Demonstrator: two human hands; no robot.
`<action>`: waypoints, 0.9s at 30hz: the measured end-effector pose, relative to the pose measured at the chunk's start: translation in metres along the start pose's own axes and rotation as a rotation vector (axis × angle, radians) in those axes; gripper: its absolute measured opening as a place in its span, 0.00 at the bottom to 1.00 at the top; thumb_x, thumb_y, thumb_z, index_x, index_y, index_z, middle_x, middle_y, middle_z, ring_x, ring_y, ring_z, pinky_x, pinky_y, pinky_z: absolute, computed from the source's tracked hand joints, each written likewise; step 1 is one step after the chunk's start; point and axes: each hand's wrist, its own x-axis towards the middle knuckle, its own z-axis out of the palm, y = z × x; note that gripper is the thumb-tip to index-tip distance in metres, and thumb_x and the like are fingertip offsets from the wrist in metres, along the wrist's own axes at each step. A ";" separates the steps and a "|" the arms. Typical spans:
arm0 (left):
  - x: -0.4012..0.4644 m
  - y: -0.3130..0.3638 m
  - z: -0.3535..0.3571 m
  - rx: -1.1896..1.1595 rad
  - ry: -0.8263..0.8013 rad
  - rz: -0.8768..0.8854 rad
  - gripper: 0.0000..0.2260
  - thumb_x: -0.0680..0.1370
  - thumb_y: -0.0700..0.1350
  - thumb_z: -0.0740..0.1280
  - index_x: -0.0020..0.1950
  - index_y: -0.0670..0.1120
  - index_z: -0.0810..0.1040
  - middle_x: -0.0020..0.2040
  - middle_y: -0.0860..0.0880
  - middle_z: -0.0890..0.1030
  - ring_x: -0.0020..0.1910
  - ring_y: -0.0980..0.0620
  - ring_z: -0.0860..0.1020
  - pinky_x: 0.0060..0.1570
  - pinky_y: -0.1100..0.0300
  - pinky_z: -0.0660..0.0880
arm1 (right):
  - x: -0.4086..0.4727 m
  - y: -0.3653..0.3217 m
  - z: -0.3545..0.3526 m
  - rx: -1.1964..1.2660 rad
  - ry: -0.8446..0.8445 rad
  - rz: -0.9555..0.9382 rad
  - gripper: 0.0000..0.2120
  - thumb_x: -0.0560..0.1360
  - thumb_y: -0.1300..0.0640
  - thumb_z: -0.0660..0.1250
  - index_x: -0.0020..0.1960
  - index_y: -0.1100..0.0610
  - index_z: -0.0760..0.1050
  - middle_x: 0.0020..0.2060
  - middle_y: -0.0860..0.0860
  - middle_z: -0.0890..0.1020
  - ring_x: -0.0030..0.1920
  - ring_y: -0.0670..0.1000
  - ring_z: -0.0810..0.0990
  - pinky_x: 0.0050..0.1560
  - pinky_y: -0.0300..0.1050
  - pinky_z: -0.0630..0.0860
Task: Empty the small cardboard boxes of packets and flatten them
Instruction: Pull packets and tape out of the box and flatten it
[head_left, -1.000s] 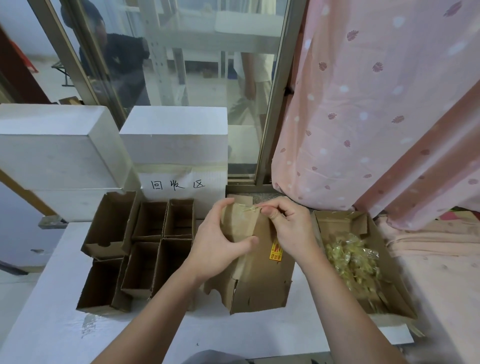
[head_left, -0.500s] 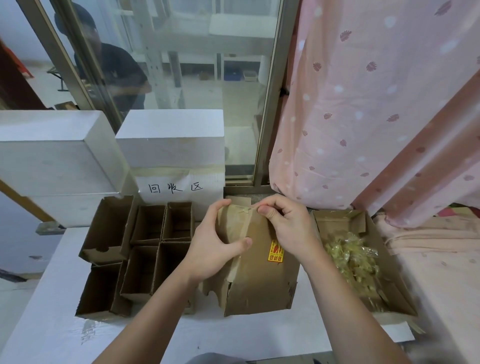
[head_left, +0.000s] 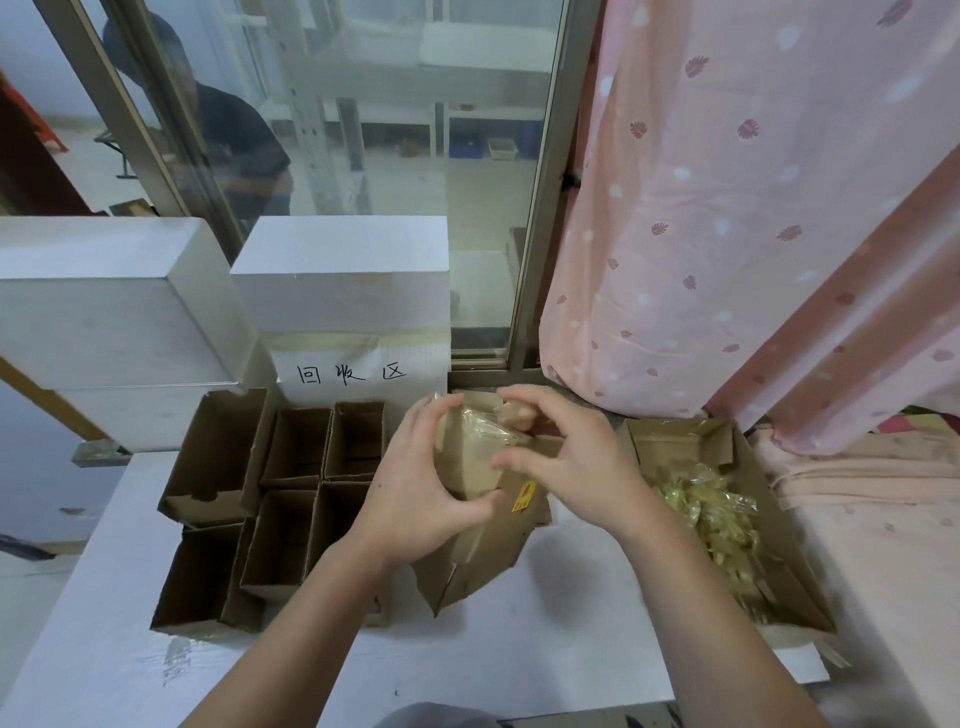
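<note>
A small brown cardboard box (head_left: 470, 457) with clear tape across its top is held upright above a larger torn cardboard box (head_left: 483, 561) with a yellow sticker. My left hand (head_left: 415, 493) grips the small box from the left, thumb across its front. My right hand (head_left: 566, 457) is at its top right, fingers curled over the taped flap. To the right, an open cardboard tray (head_left: 800, 566) holds a pile of yellow packets (head_left: 711, 509).
Several empty open small boxes (head_left: 291, 499) stand in a cluster on the left of the white table (head_left: 545, 660). White foam blocks (head_left: 337, 280) and a handwritten label sit behind them. A pink curtain (head_left: 753, 234) hangs at the right; a person is behind the window glass.
The small box has risen and tilted a little in my left hand. My right hand's fingers have shifted over the top flap, and the tape there looks lifted.
</note>
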 end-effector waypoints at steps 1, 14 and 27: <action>0.001 0.001 0.000 0.031 0.003 0.007 0.44 0.64 0.60 0.80 0.76 0.62 0.63 0.74 0.60 0.66 0.75 0.59 0.65 0.73 0.53 0.68 | -0.001 0.001 0.003 -0.035 0.015 0.006 0.25 0.70 0.53 0.81 0.64 0.42 0.78 0.51 0.42 0.84 0.56 0.43 0.81 0.59 0.35 0.75; -0.004 0.006 0.008 0.199 -0.031 0.037 0.47 0.65 0.62 0.78 0.80 0.57 0.61 0.74 0.59 0.62 0.70 0.61 0.64 0.65 0.73 0.61 | 0.007 0.002 0.011 -0.524 0.123 -0.197 0.10 0.81 0.49 0.68 0.46 0.54 0.80 0.39 0.45 0.82 0.41 0.50 0.78 0.40 0.46 0.70; -0.003 0.002 0.004 0.286 0.018 0.011 0.47 0.65 0.65 0.77 0.80 0.57 0.61 0.79 0.57 0.61 0.73 0.54 0.64 0.66 0.63 0.61 | 0.002 0.009 0.022 -0.397 0.028 -0.079 0.17 0.82 0.45 0.64 0.70 0.46 0.74 0.59 0.40 0.78 0.59 0.45 0.75 0.59 0.44 0.73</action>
